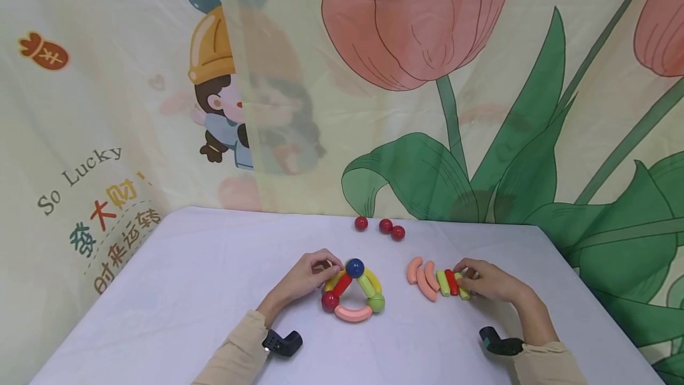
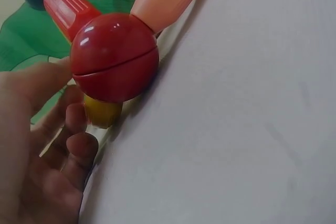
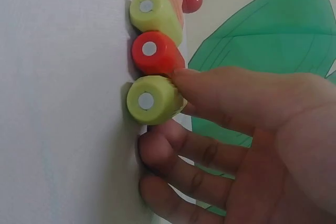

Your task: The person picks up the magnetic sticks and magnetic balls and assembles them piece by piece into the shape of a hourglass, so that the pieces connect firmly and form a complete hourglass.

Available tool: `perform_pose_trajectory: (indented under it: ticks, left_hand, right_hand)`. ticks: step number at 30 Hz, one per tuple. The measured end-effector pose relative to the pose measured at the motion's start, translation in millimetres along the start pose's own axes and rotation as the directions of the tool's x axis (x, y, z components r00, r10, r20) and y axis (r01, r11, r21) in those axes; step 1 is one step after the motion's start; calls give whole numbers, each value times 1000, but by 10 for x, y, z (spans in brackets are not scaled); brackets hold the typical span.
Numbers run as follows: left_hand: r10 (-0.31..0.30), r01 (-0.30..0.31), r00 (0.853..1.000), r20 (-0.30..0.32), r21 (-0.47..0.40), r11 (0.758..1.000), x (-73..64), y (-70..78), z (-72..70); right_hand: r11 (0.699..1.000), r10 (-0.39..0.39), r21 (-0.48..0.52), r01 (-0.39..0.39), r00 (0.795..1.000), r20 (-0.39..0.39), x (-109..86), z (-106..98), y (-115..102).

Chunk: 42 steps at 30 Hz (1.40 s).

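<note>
The left hand (image 1: pixel 307 275) curls its thumb and fingers around the left yellow rod (image 1: pixel 331 284) of the toy (image 1: pixel 366 285), apparently to steady it; the exact contact is partly hidden. The toy lies left of the right hand (image 1: pixel 488 280), its blue ball (image 1: pixel 355 268) far, red ball (image 1: pixel 330 301) near left, green ball (image 1: pixel 376 302) near right. The right hand pinches the end green rod (image 3: pixel 153 99), seemingly because it is the nearest piece in the row.

Loose rods lie side by side, probably to keep like shapes together: three pink arcs (image 1: pixel 424 286) at left, then another green rod (image 1: pixel 442 283) and a red rod (image 1: pixel 452 283). That red rod sits close beside the pinched one, leaving the thumb little room. Three spare balls (image 1: pixel 386 226) rest on the far side of the table (image 1: pixel 160 325), before the backdrop (image 1: pixel 417 22)
</note>
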<state>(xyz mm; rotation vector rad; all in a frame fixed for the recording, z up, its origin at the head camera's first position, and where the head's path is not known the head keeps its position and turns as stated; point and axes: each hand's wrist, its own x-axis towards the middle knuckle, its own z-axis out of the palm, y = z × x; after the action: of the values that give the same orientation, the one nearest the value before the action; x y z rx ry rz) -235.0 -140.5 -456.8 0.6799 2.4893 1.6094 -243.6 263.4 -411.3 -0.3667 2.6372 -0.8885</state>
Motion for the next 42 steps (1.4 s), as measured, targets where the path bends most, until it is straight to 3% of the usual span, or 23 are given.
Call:
perform_pose_trajectory:
  ticks: [6, 12, 22, 28, 34, 42]
  left_hand:
    - [-11, 14, 1000, -25, 111, 994, 20, 7, 31]
    - [-10, 14, 999, -33, 147, 989, 34, -8, 43]
    - [-19, 27, 999, -48, 168, 985, 24, -20, 44]
    - [-30, 36, 999, -43, 156, 987, 23, -23, 44]
    - [-33, 39, 999, -40, 158, 987, 18, -15, 44]
    - [-31, 39, 998, -46, 171, 985, 11, 1, 37]
  right_hand:
    - [1000, -7, 3, 7, 999, -48, -12, -29, -32]
    - [1000, -30, -2, 30, 989, -146, 34, -22, -21]
    - [985, -166, -17, 170, 931, -325, 157, 63, -152]
    - [978, -189, 18, 209, 915, -357, 188, 170, -285]
    - [962, -242, 21, 272, 886, -396, 206, 267, -390]
    - [960, -237, 45, 275, 891, -387, 228, 355, -531]
